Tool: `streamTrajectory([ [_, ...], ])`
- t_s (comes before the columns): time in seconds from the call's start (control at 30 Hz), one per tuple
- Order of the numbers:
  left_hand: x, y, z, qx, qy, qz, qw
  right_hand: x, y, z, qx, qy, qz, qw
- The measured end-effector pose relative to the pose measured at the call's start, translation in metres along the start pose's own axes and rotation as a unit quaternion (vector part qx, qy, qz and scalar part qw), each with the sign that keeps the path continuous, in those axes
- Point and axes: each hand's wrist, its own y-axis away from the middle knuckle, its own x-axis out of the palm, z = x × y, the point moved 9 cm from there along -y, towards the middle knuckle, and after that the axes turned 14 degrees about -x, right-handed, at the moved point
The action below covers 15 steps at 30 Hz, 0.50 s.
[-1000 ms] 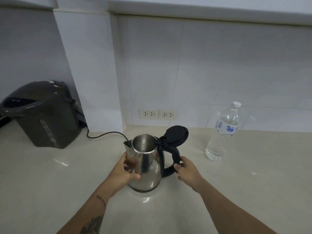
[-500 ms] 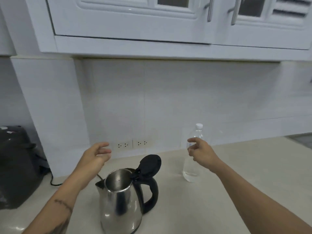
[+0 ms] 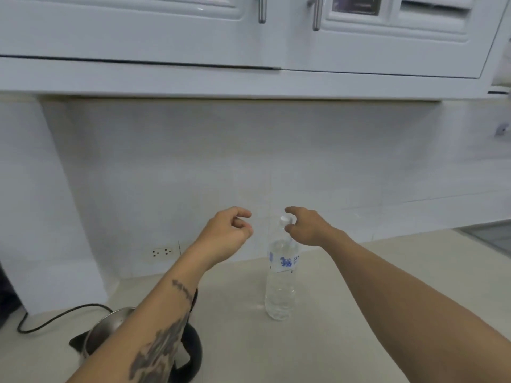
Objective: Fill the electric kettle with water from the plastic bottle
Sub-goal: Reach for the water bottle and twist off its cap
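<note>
bottle [image 3: 280, 288] upright on counter [image 3: 345, 313] — right of kettle [image 3: 110, 327] | socket [image 3: 162, 252] on wall behind

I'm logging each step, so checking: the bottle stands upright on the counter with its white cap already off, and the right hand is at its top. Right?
Not quite. The head view shows the white cap still on the plastic bottle. The rest holds: the bottle stands upright on the counter, and the right hand is at its top, fingers at the cap.
</note>
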Motion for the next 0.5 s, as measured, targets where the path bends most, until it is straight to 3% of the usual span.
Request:
streamTrajectory([
  [0.33, 0.06, -0.011, 0.021, -0.089, -0.016, -0.044, 0.995, 0.001, -0.016, -0.006, -0.134, 0.047, -0.038, 0.989],
  [0.5, 0.099, 0.001, 0.055, -0.13, -0.047, -0.011, 0.99, 0.01, 0.004, 0.004, -0.199, -0.005, -0.04, 0.979],
])
